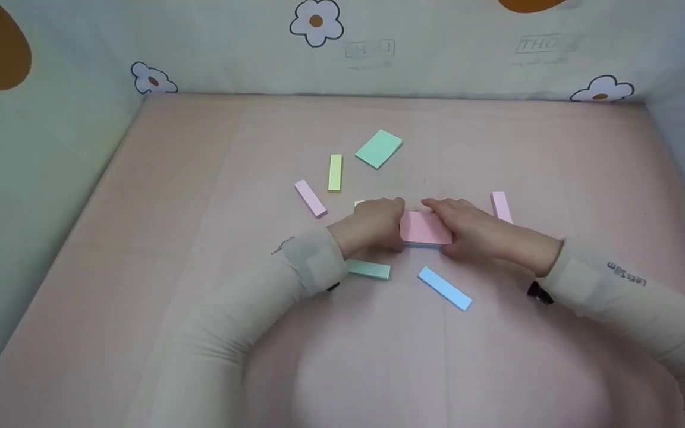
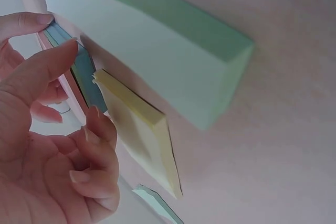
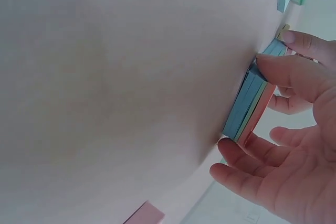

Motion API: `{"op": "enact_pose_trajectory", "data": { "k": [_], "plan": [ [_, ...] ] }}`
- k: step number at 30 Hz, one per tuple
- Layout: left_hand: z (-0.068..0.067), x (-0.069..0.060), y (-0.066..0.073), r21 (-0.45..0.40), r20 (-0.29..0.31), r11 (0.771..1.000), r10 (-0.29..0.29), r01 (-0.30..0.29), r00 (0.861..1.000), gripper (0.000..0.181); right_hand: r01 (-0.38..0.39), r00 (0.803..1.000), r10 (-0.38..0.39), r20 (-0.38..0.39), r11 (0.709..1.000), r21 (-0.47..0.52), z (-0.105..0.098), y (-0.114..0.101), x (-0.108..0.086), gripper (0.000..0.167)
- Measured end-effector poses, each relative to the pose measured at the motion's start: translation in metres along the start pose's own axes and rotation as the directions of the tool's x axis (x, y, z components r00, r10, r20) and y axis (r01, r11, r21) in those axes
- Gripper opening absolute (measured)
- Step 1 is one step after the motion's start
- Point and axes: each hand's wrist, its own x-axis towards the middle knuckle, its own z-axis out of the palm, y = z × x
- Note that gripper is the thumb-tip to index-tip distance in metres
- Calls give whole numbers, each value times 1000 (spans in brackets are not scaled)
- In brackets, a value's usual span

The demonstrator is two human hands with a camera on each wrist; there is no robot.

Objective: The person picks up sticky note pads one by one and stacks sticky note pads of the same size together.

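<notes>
The left hand (image 1: 376, 223) and the right hand (image 1: 467, 226) grip a stack of note pads (image 1: 424, 227) from its left and right sides, thumbs on the near edge. The stack sits at the middle of the pink surface (image 1: 200, 178), with pink on top, a thin yellow-green layer between and blue underneath. Just left of it, a pale yellow pad (image 2: 139, 124) lies mostly hidden behind the left hand in the head view. On the near side are a green strip pad (image 1: 372, 270), left, and a blue strip pad (image 1: 445, 289), right, set diagonally. Farther off lie a yellow strip pad (image 1: 335, 173) and a tilted green rectangular pad (image 1: 379, 148). Pink strip pads (image 1: 310, 198) flank both hands.
</notes>
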Motion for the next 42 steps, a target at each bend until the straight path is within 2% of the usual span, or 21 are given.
{"op": "enact_pose_trajectory", "data": {
  "k": [6, 11, 18, 30, 38, 42],
  "plan": [
    [1, -1, 0, 41, -10, 999, 15, -14, 1000, 49, -1, 1000, 1, -1, 1000, 1, 0, 1, 0, 73],
    [1, 0, -1, 40, -15, 999, 27, -26, 1000, 48, -28, 1000, 28, 6, 1000, -6, -1, 1, 0, 74],
    [0, 1, -2, 111, -18, 992, 54, -52, 998, 45, 27, 1000, -27, -8, 1000, -4, -2, 4, -1, 73],
    [-1, 2, -4, 83, -14, 995, 60, -59, 998, 41, 52, 997, -53, -52, 998, -26, 0, 7, -1, 68],
    [-2, 3, -5, 81, -19, 994, 75, -73, 997, 41, 43, 999, -44, -21, 998, -36, 0, 6, 0, 69],
    [-1, 4, -6, 73, -24, 994, 80, -78, 997, 41, 58, 998, -60, -37, 997, -57, 1, 7, 0, 67]
  ]
}}
